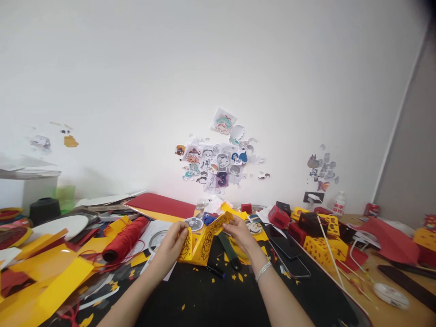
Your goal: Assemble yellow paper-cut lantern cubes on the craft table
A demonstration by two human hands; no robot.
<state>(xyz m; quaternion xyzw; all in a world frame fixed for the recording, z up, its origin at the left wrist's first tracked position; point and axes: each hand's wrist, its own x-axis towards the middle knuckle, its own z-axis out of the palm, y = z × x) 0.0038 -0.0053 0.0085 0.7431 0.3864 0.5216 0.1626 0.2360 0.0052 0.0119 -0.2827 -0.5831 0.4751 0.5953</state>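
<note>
Together, our left hand (173, 239) and right hand (242, 232) pinch folded yellow paper (206, 247), a red thread spool (126, 238) lying left of our left fingers (183, 235).

A low path crosses the black mat (204, 302) toward the near edge of the worktop (417, 311), bounded farther back by the printed yellow sheet (206, 245), with a red spool (127, 237) left and spotted boxes (325, 247) right.

Craft workspace, home or studio unclear: yellow paper (66, 286), red thread spool (126, 239) left of hands (173, 242); spotted boxes (322, 248) right; drawings (223, 161) on wall (289, 91) beyond.
</note>
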